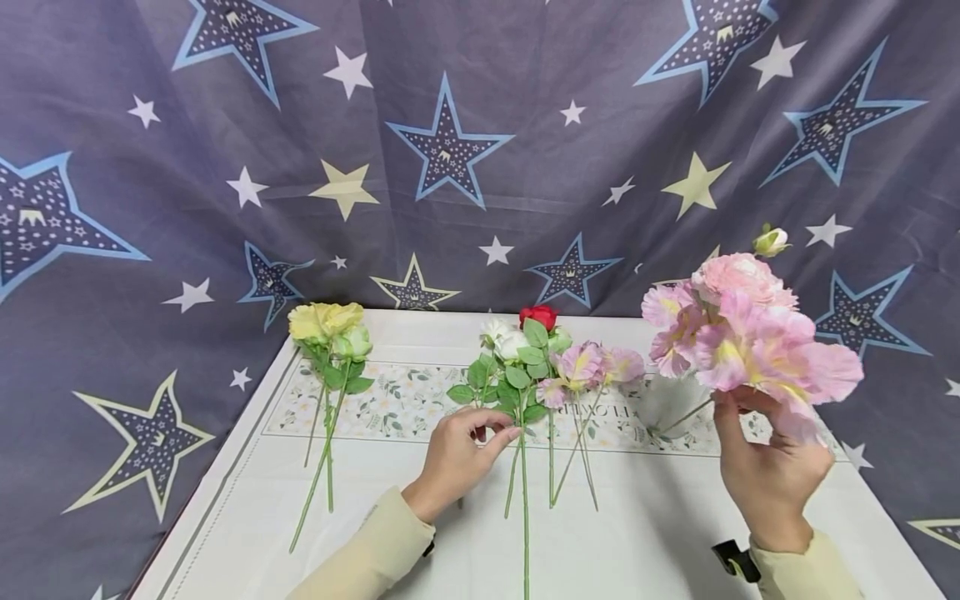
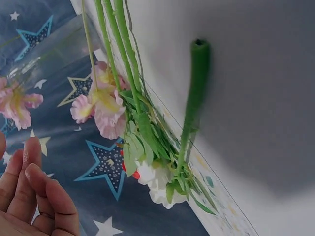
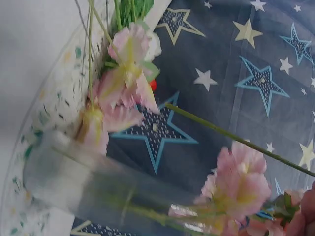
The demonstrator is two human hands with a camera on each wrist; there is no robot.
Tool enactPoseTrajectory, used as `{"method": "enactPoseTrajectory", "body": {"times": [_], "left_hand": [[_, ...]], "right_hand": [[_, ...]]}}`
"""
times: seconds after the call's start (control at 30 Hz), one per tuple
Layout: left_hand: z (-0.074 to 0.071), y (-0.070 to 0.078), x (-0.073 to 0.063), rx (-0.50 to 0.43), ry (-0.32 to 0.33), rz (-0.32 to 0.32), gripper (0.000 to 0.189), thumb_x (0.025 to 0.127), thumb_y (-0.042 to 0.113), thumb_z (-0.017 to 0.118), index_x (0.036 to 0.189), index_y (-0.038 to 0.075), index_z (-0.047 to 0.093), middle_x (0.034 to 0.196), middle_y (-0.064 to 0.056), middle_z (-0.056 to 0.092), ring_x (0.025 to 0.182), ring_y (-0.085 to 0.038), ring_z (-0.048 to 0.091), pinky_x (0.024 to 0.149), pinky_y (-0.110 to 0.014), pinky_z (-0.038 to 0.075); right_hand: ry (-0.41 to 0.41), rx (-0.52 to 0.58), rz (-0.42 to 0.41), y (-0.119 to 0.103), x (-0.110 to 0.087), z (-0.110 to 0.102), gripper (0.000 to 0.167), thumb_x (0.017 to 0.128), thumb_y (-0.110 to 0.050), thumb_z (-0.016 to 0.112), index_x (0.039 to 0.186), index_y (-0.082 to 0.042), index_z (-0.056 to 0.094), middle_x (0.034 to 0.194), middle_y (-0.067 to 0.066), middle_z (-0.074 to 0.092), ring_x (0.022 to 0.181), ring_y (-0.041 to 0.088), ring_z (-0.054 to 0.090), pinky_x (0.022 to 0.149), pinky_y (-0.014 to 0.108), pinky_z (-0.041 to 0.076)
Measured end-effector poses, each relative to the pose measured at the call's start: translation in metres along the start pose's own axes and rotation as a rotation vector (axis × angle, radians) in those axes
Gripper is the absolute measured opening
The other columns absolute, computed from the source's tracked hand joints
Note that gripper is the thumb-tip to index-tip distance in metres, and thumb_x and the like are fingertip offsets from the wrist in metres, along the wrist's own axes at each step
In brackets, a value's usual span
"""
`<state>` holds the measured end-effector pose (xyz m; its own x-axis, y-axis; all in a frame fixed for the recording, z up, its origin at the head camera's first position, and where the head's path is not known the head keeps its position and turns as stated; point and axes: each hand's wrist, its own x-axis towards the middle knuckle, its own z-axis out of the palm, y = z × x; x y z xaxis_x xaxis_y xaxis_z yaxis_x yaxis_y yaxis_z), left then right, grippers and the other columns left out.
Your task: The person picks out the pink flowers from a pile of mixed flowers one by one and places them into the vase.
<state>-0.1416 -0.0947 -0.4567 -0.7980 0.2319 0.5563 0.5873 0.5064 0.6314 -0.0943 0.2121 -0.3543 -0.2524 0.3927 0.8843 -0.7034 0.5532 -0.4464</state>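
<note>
My right hand (image 1: 776, 467) pinches the stem of a pink artificial iris (image 1: 780, 354) beside and above the clear vase (image 1: 667, 404). In the right wrist view, the bare stem (image 3: 236, 139) slants outside the vase from the fingers (image 3: 307, 209) at the edge. Pink flowers, among them a ruffled pink bloom (image 1: 742, 279), stand in the vase. My left hand (image 1: 461, 454) hovers by the green stems of white flowers (image 1: 506, 340) and a red rose (image 1: 538, 317); its fingers (image 2: 34, 172) are loosely curled, with nothing visible between them.
Two more pink irises (image 1: 581, 367) lie right of the white flowers. Yellow and pale green flowers (image 1: 326, 321) lie at the left. A floral-printed strip (image 1: 405, 400) crosses the white table (image 1: 375, 517), and a starry curtain (image 1: 465, 225) hangs behind it.
</note>
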Motion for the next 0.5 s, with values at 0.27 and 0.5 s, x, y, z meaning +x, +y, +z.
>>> {"method": "enactPoseTrajectory", "body": {"times": [0.27, 0.5], "left_hand": [[-0.003, -0.005, -0.001, 0.007, 0.004, -0.01, 0.009, 0.09, 0.025, 0.082, 0.096, 0.017, 0.08, 0.087, 0.014, 0.074, 0.069, -0.001, 0.055, 0.062, -0.023, 0.049], [-0.006, -0.009, -0.004, 0.018, -0.006, -0.039, 0.009, 0.089, 0.027, 0.082, 0.096, 0.022, 0.079, 0.086, 0.015, 0.073, 0.07, 0.0, 0.057, 0.061, -0.023, 0.049]], "right_hand": [[0.089, -0.032, -0.005, 0.006, 0.017, -0.008, 0.016, 0.08, 0.003, 0.072, 0.071, 0.016, 0.069, 0.068, 0.014, 0.069, 0.071, -0.004, 0.061, 0.076, 0.014, 0.044], [0.156, -0.064, -0.026, 0.011, 0.03, -0.01, 0.017, 0.079, 0.003, 0.07, 0.068, 0.016, 0.067, 0.067, 0.006, 0.07, 0.071, -0.002, 0.06, 0.078, 0.015, 0.047]]}}
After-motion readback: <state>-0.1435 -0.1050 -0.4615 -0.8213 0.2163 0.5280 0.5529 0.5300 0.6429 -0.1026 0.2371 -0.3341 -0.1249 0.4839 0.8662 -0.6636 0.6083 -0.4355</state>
